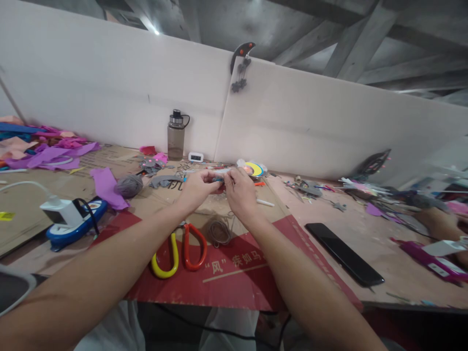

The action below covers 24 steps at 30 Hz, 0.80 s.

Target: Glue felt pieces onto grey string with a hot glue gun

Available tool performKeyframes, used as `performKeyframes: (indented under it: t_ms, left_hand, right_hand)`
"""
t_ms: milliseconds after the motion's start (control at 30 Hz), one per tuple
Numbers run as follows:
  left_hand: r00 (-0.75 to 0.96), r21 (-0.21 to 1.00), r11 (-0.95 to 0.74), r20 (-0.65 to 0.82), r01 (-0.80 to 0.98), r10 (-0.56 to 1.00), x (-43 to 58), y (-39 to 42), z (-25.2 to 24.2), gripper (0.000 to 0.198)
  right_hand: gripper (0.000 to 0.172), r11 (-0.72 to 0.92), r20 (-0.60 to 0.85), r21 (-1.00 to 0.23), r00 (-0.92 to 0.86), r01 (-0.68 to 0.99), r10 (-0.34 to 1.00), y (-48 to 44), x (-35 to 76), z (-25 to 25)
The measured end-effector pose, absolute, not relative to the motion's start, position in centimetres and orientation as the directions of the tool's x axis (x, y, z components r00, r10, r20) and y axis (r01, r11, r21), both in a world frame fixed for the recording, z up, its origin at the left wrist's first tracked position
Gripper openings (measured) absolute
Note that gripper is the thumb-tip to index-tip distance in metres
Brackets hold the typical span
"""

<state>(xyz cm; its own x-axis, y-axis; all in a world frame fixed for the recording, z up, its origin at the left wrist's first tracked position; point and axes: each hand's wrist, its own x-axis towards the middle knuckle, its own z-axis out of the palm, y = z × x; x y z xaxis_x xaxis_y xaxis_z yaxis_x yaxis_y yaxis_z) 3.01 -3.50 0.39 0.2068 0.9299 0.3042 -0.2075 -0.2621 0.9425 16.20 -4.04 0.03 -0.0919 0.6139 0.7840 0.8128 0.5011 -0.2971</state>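
Note:
Both of my hands meet over the middle of the cardboard, fingertips almost touching. My left hand is closed in a pinch, and so is my right hand. Between the fingertips is something small with a bluish-grey tint, too covered to name. Nearer to me lie scissors with one yellow and one red handle loop; their blades are mostly hidden by my left arm. Beside them rests a loose coil of grey cord. A white stick lies just right of my right hand, and a yellow-and-blue disc is behind it.
A black phone lies to the right. Leftward are a grey yarn ball, purple fabric and a blue power strip. A bottle and small digital clock stand by the white partition. Another person's hand shows far right.

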Motion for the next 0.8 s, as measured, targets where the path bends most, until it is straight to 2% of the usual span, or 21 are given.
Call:
performKeyframes:
  t_ms: [267,567,800]
  left_hand:
    - [0.223,0.934,-0.324,0.352,-0.153,0.909,2.91,-3.39,0.07,0.021]
    - [0.218,0.937,-0.232,0.291,-0.259,0.932,2.83,-2.91,0.12,0.019]
    - [0.183,0.923,-0.203,0.273,-0.328,0.945,2.68,-2.72,0.04,0.016]
  right_hand:
    - [0.026,0.544,0.793,-0.307,-0.106,0.781,0.600,-3.95,16.24,-0.21]
    - [0.026,0.535,0.810,-0.288,-0.096,0.794,0.578,-3.77,16.38,-0.31]
    - [0.022,0.564,0.785,-0.319,-0.121,0.762,0.608,-3.71,16.41,-0.29]
